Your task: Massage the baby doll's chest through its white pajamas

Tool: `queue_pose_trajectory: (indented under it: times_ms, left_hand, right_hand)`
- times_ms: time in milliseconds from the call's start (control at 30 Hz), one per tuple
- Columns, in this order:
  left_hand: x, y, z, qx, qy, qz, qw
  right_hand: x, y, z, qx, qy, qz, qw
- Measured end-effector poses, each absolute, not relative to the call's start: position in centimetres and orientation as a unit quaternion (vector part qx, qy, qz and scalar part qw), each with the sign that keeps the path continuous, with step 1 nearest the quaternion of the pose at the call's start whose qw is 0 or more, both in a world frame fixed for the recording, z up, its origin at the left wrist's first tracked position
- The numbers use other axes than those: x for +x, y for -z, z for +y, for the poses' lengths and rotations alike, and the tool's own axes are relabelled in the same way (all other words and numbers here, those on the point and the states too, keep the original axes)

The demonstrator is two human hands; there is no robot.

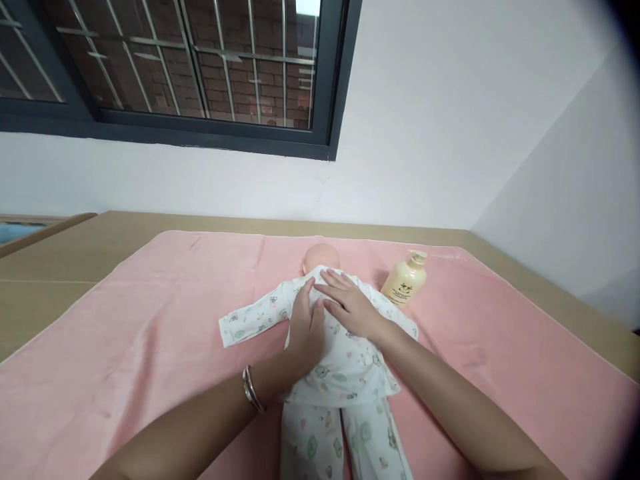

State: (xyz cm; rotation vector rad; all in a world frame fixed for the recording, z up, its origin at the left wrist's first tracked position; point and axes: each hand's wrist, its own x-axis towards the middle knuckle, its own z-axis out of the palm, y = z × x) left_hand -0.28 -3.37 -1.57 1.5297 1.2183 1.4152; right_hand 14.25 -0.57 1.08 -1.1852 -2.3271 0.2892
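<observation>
A baby doll (323, 257) lies stretched out with its bald head away from me; no face shows. It wears a white printed long-sleeved top (345, 373) and matching trousers (320, 433). My right hand (353, 307) rests flat on the upper part of the top, fingers extended and slightly spread. Close beside it, my left hand (307, 327) lies along the left side of the doll's torso, its fingers stretched and thumb apart. Neither hand grips anything. One sleeve (255, 322) reaches out to the left; the other is partly behind my right forearm.
A pale yellow pump bottle (405, 280) leans to the right of the doll's head. Beneath everything spreads a pink mat (190, 333) on a tan surface (60, 267). A white wall (415, 133) and a dark-framed window (210, 130) with bars stand behind.
</observation>
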Motion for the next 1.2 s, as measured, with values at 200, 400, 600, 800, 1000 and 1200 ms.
queue_pose_trajectory:
  times_ms: [200,400,600,800,1000,1200]
  left_hand:
    - [-0.5,1.3,-3.8,0.596,-0.552,0.469,0.346]
    - [-0.6,1.5,-3.9,0.608,-0.552,0.463,0.333]
    - [-0.6,2.3,-3.2,0.617,-0.563,0.451,0.314]
    - [-0.5,2.3,-3.2,0.618,-0.551,0.464,0.315]
    - [-0.6,2.4,-3.2,0.619,-0.563,0.46,0.297]
    - [-0.5,2.8,-2.9,0.631,-0.572,0.441,0.281]
  right_hand:
    - [14.7,-0.7,-0.7,-0.553,-0.091,-0.792,0.24]
    - [12.4,-0.5,-4.2,-0.552,-0.013,-0.807,0.209]
    - [12.9,-1.3,-3.1,-0.419,-0.027,-0.891,0.175]
    - [15.2,-0.7,0.1,-0.589,-0.037,-0.78,0.208]
    - [12.2,-0.9,-4.3,-0.496,0.035,-0.852,0.162]
    - [14.2,-1.2,-1.5,-0.46,-0.051,-0.865,0.191]
